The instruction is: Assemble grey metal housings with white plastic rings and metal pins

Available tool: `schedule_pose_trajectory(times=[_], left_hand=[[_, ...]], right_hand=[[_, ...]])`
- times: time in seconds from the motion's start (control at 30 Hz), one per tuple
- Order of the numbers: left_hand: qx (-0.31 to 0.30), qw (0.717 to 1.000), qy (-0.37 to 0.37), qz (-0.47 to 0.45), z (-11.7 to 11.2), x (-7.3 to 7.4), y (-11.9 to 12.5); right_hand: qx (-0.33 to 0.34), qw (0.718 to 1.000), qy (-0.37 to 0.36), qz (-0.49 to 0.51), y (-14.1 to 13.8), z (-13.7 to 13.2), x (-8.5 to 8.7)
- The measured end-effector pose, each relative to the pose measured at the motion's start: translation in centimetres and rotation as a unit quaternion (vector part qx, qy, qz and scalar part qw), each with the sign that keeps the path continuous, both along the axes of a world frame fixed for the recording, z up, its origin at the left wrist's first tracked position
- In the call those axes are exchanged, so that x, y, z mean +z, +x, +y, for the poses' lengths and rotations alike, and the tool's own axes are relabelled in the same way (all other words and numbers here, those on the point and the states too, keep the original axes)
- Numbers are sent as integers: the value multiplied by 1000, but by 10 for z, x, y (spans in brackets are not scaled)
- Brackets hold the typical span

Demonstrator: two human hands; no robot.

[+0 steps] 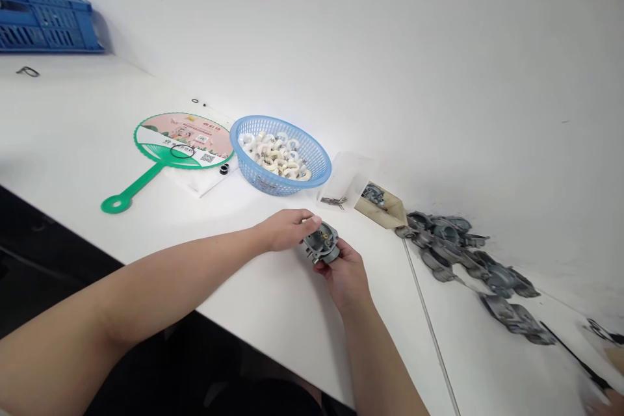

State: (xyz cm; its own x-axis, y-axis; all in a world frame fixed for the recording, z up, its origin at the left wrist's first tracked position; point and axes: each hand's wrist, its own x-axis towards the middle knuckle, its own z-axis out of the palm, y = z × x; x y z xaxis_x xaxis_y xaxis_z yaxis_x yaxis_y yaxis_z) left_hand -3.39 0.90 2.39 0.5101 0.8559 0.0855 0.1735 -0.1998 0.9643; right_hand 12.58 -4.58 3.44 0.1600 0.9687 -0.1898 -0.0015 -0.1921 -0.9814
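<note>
1. The left hand is reaching in from the left and pressing down on the upper edge of a grey cast-metal carburettor body, apparently steadying it from above.
2. The right hand is cradling that body from below, so both hands are closed on it together, not apart.
3. The body is being held near the front edge of the worktop, seemingly tilted so that its open side, with small brass fittings, is facing the head camera for a clear view.
4. A long run of similar grey castings is lying along the worktop to the right, probably kept there as a batch within reach.
5. A blue plastic basket is containing white rings, likely so they are not rolling away, while loose metal pins are lying beside a clear plastic tray.
6. A green hand fan is lying just left of the basket.
7. At the lower right corner, another person's hand is gripping a black screwdriver, well apart from the two hands.
</note>
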Motion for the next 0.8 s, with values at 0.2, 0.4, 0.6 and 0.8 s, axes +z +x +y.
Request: schedule_pose_trajectory(times=[0.2,0.4,0.6,0.8], left_hand=[[-68,991,112,-34,-3,2,-6],[-29,996,89,-6,-3,1,-2],[-14,998,53,-21,-4,-4,3],[49,996,74,8,-1,-7,4]], right_hand=[[25,998,-15,57,7,5,1],[45,997,-27,63,10,10,-3],[40,997,-28,65,12,13,-6],[77,994,-1,82,23,9,0]])
